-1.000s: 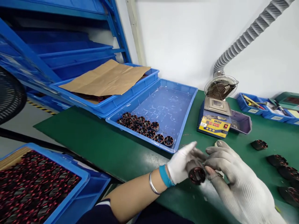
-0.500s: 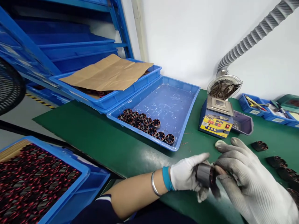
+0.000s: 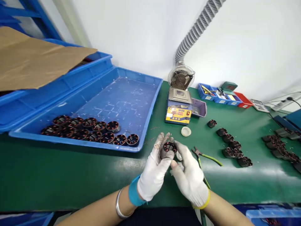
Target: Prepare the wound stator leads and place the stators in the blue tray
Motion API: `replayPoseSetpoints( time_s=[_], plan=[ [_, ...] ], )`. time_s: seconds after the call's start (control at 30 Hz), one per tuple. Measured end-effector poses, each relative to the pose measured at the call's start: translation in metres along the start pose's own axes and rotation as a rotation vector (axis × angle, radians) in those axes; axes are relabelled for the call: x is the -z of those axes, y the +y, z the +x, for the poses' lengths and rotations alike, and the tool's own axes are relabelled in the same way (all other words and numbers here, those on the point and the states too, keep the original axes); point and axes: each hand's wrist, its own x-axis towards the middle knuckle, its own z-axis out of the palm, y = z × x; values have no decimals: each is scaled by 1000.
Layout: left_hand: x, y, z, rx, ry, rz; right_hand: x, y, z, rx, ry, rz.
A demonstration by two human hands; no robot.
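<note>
Left hand (image 3: 154,171) in white knit glove, fingertips grubby grey, curled partly closed with a hold on 1 dark metal ring (image 3: 169,146); thumb lies across its near side. Right hand (image 3: 191,175), gloved likewise, half curled and closed against the ring's right side; bare thumb tip pokes from the fabric. Ring is squat, round, slotted inside with coppery bits, held above the smooth green counter (image 3: 70,175). Just right: pliers (image 3: 211,159), green handles spread; beyond the hands, a flat, round whitish lid (image 3: 186,131). To the left, a shallow blue plastic tray (image 3: 150,116) with 12 similar rings in 2 uneven rows, its floor scuffed white. Farther right, 1 lone ring (image 3: 212,123) and a cluster of 6 (image 3: 235,144). Behind: boxy yellow-fronted machine (image 3: 178,115), ribbed grey hose (image 3: 197,29) above.
</note>
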Motion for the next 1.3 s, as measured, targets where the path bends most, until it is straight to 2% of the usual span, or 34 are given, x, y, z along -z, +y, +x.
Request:
replayPoseSetpoints(
  time_s=[0.13, 0.27, 0.4, 0.5, 0.67, 0.77, 0.83, 0.9, 1.1, 1.3],
  plan=[
    [10, -14, -7, -17, -111, 281, -7, -4, -5, -221, -59, 204],
    [8, -16, -3, -27, -258, 320, 11, 9, -11, -308, -249, 276],
    [-2, -12, 5, -108, -214, 396, 38, 21, -19, -381, -358, 338],
    [-3, -13, 18, -186, -206, 616, 58, 32, -16, -483, -400, 209],
    [5, -41, 49, -245, -475, 1389, 69, 58, -5, -540, -343, -107],
    [5, -60, 62, -408, -542, 1544, 64, 64, -3, -582, -323, -258],
    [4, -66, 65, -461, -580, 1561, 62, 63, -4, -569, -353, -365],
    [3, -67, 65, -453, -577, 1593, 61, 59, -2, -523, -403, -454],
    [6, -65, 61, -448, -574, 1705, 66, 49, 12, -251, -568, -560],
    [9, -68, 61, -472, -559, 1663, 70, 39, 30, -173, -748, -687]
  ],
)
